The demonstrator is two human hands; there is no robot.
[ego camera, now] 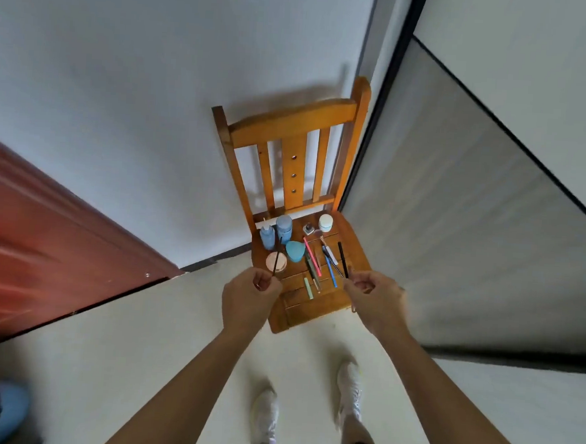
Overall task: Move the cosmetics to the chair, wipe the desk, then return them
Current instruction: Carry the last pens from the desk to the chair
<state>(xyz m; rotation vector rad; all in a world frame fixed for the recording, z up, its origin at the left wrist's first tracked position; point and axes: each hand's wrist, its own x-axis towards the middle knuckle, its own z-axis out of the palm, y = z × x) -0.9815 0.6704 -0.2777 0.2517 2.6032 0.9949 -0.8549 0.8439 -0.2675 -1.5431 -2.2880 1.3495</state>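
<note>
Above the seat, curled fingers of the left hand (249, 298) pinch a thin black pencil (276, 257) by its low end; the right hand (374, 300) pinches another black stick (343, 259) the same way. Such light grips may slip, I think. A dropped one could roll off the chair (313, 314), where the other cosmetics (311, 257) lie, or knock the blue bottles (283, 227) standing close behind.

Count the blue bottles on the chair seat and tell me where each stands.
2. The shorter blue bottle stands at the back left corner of the chair seat; the taller blue bottle stands close on its right. None looks hidden.
</note>
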